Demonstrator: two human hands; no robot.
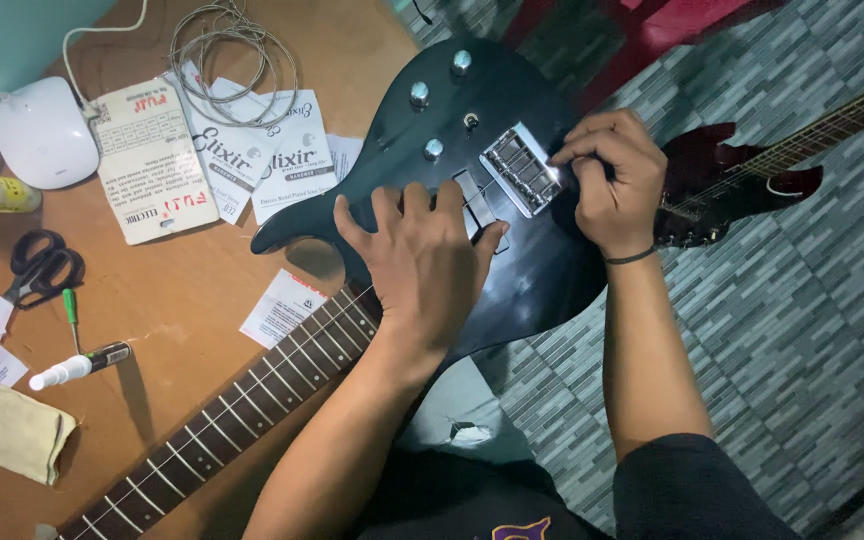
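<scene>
A black electric guitar [542, 270] lies on a brown table, its body hanging over the table's edge, its dark fretboard [222, 420] running toward the lower left. My left hand [422, 265] lies flat on the body over the pickups, fingers spread. At the chrome bridge [520, 168], my right hand [612, 180] has its fingers pinched together on something too small to make out. Three silver knobs [434, 148] stand on the body's far side.
Paper string packets [222, 150] and a coil of wire strings [237, 45] lie on the table [182, 290]. To the left are black scissors [42, 265], a small white bottle [77, 365], a cloth [17, 435] and a white round device [42, 130]. A dark red guitar [742, 175] lies on the tiled floor [812, 330].
</scene>
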